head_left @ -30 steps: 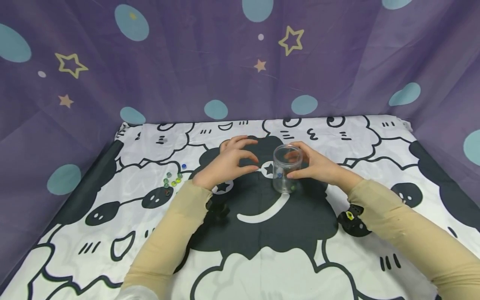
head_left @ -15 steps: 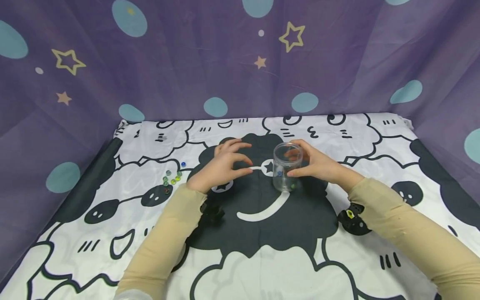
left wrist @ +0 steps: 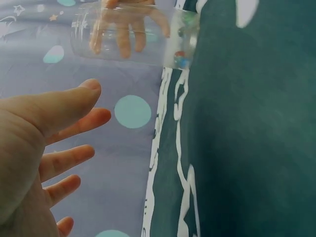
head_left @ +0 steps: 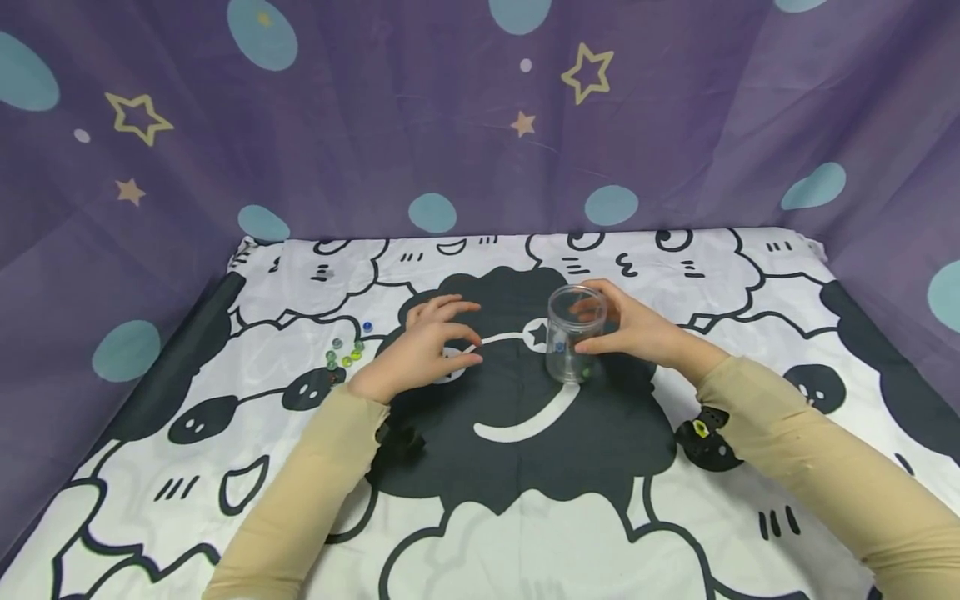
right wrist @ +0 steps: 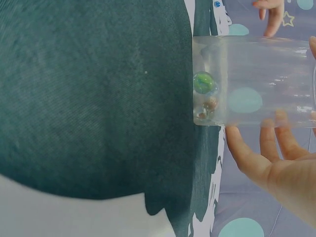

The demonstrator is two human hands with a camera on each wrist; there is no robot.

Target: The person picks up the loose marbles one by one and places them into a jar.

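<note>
A clear plastic jar (head_left: 562,354) stands upright on the black patch of the printed cloth. My right hand (head_left: 637,329) curls its fingers and thumb round the jar's right side. Inside, at the bottom, lie a green marble (right wrist: 203,82) and a brownish marble (right wrist: 211,102); something blue also shows there. My left hand (head_left: 420,346) hovers left of the jar, fingers apart and holding nothing. Several loose marbles, among them a yellow-green marble (head_left: 347,362) and a blue marble (head_left: 367,327), lie on the cloth left of that hand.
The black-and-white cartoon cloth (head_left: 517,533) covers the table. Behind it hangs a purple curtain (head_left: 480,125) with stars and spots. A black wrist device (head_left: 705,442) hangs below the right sleeve, and another black device (head_left: 401,446) below the left.
My left hand has moved left and slightly down, away from the jar toward the loose marbles. The right hand and the jar have stayed where they were.
</note>
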